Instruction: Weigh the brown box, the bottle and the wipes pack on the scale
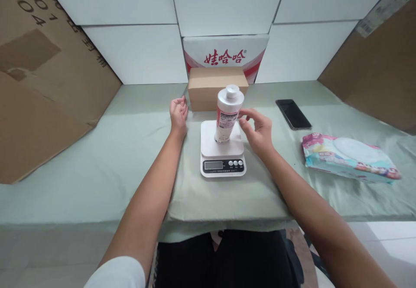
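A white bottle (225, 119) with a red and black label and a silver-white cap stands upright on the pan of a white kitchen scale (208, 145). My right hand (258, 128) is at the bottle's right side, thumb and forefinger apart; the fingertips come close to its edge, and whether they touch it I cannot make out. To the left of the scale, my left hand (178, 112) rests on the cloth with its fingers curled in and nothing seen in them. It lies beside the left end of a brown cardboard box (204, 93).
A black phone (293, 114) and a pack of wipes (349, 155) lie to the right on the green cloth (97, 158). Behind the brown box stands a white and red carton (225, 51). Large cardboard panels (52, 101) flank both sides.
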Demonstrator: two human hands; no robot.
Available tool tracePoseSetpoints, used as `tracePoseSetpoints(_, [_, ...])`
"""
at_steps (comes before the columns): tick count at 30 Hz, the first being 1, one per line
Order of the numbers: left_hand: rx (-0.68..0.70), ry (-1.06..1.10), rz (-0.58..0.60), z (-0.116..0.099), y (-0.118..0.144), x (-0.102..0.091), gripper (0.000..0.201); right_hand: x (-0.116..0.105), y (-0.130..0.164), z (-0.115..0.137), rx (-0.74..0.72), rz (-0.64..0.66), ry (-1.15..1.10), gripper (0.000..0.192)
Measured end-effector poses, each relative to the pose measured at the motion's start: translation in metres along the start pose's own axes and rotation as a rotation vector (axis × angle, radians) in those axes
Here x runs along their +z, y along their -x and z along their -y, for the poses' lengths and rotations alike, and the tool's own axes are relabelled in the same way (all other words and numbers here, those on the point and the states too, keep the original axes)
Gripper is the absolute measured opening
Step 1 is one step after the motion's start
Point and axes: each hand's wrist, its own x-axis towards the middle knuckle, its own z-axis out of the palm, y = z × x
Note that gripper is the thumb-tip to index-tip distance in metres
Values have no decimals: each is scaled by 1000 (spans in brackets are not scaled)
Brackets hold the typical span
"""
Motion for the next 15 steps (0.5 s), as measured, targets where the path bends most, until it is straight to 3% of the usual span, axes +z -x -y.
tracePoseSetpoints(4, [3, 9, 2, 0, 1, 1, 20, 14, 5, 12, 21, 138, 19, 43])
tracePoseSetpoints(7, [1, 13, -3, 1, 0, 0, 20, 18, 5, 12, 31, 153, -6, 45])
tracePoseSetpoints(11, [2, 5, -2, 0, -2, -1, 19, 0, -6, -7, 64, -41, 18, 47])
tracePoseSetpoints(15, [-4, -11, -13, 0, -2, -1, 16, -47, -22, -51, 171, -337, 227, 53])
